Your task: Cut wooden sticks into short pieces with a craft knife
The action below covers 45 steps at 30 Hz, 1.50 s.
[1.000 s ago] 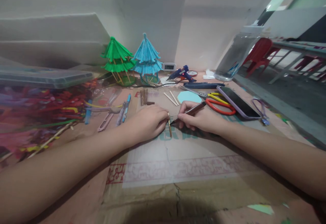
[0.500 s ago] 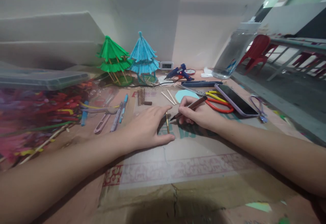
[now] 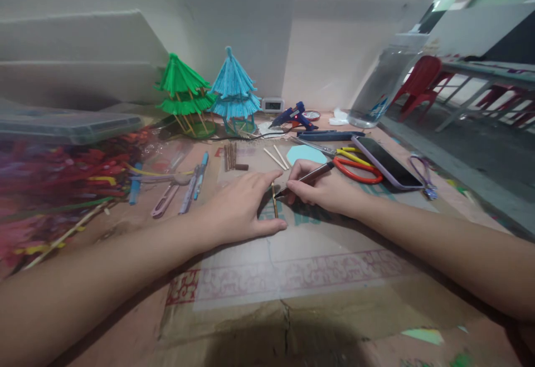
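Observation:
My left hand [image 3: 240,208] rests on the sheet-covered cardboard [image 3: 234,283], holding a short, partly brown stick [image 3: 275,206] between thumb and fingertips at its two ends. In my right hand [image 3: 313,189] is a brown marker [image 3: 313,174], its dark tip at the stick's middle. Behind my left hand lie several brown sticks [image 3: 230,157] and a brown marker cap [image 3: 242,167]. Two pale sticks [image 3: 281,157] lie beside a light blue octagonal piece [image 3: 307,155].
Green [image 3: 184,88] and blue [image 3: 234,88] layered models stand at the back, near a glue gun [image 3: 296,116]. Scissors [image 3: 359,170], a phone [image 3: 387,164] and a large clear bottle [image 3: 376,91] are at right. Colourful fuzzy strips [image 3: 75,172] and pens [image 3: 201,175] lie at left.
My right hand has shifted slightly left, bringing the marker's tip from beside the stick onto it. My left hand keeps its hold.

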Available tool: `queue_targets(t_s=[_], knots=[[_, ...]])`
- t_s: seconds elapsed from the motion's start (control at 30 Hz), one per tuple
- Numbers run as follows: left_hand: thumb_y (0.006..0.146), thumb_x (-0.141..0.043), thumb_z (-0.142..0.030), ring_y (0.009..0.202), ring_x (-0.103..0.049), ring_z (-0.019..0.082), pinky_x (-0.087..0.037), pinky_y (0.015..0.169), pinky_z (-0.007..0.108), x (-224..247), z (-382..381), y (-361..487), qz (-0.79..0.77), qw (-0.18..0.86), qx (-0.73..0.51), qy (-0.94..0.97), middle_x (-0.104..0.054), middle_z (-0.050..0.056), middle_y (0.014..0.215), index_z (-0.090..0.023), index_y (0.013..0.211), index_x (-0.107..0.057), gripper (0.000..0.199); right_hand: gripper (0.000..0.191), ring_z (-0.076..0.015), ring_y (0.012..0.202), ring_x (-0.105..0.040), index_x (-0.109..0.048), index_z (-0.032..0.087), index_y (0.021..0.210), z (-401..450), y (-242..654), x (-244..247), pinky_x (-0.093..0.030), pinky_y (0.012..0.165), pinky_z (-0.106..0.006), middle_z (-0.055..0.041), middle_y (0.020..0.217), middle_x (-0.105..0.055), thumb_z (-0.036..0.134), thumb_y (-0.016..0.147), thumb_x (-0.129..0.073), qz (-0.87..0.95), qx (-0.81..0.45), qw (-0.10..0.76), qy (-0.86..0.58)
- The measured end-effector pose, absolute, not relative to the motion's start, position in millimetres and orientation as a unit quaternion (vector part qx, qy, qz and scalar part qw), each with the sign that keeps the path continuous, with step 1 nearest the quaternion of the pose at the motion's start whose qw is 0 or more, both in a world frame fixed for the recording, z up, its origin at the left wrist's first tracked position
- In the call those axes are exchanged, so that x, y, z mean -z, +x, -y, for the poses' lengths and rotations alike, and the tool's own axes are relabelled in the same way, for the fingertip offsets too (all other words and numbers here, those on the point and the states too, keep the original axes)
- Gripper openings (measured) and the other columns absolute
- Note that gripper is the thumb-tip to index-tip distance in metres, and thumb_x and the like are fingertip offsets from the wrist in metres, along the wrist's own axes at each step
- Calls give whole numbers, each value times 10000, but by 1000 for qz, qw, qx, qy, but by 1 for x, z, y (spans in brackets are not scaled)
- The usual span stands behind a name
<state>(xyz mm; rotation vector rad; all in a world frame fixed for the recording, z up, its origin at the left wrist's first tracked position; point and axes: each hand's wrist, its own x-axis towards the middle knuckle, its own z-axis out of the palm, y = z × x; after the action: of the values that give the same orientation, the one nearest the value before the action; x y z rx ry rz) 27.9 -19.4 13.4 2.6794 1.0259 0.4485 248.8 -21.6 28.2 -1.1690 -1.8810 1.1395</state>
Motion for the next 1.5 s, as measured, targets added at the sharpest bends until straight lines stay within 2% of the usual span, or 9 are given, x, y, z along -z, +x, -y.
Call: queue_targets(t_s=[0.33, 0.6, 0.83, 0.97, 1.23, 1.5], knots=[[814, -728, -584, 1255, -568, 357, -499, 998, 513, -10, 18, 27, -356, 113, -158, 914, -583, 156, 1381, -225, 1488, -366, 845, 217, -87, 471, -526, -492, 215, 801, 20, 250, -27, -409, 459, -211, 0, 654, -709, 336, 873, -658, 703, -430, 334, -458], [811, -731, -592, 1247, -571, 357, -499, 994, 514, -10, 18, 27, -359, 113, -154, 914, -589, 152, 1373, -221, 1500, -355, 868, 195, -120, 591, -638, -534, 197, 787, 22, 254, -27, -477, 564, -236, -7, 655, -700, 308, 886, -661, 741, -452, 293, -402], [803, -736, -581, 1206, -591, 357, -506, 976, 511, -11, 18, 28, -354, 112, -158, 915, -612, 153, 1330, -206, 1479, -398, 843, 206, -114, 551, -611, -513, 209, 791, 19, 249, -26, -463, 533, -234, -7, 669, -712, 323, 888, -654, 720, -433, 319, -439], [811, -736, -571, 1255, -569, 350, -490, 1014, 499, -11, 19, 28, -351, 117, -159, 915, -588, 149, 1387, -219, 1485, -388, 837, 198, -110, 529, -584, -513, 212, 796, 19, 247, -28, -426, 496, -226, -14, 687, -720, 321, 881, -654, 703, -407, 331, -480], [813, -730, -584, 1241, -574, 354, -495, 1007, 502, -12, 18, 28, -356, 117, -151, 915, -598, 160, 1354, -187, 1485, -385, 853, 192, -109, 543, -591, -524, 203, 784, 21, 252, -28, -446, 535, -234, -6, 643, -699, 309, 893, -641, 734, -441, 301, -419], [809, -743, -584, 1240, -575, 350, -490, 1019, 502, -11, 18, 28, -346, 117, -160, 917, -591, 152, 1371, -205, 1487, -390, 853, 177, -92, 502, -543, -513, 205, 794, 18, 247, -28, -404, 480, -209, -2, 655, -704, 296, 896, -626, 706, -404, 330, -479]])
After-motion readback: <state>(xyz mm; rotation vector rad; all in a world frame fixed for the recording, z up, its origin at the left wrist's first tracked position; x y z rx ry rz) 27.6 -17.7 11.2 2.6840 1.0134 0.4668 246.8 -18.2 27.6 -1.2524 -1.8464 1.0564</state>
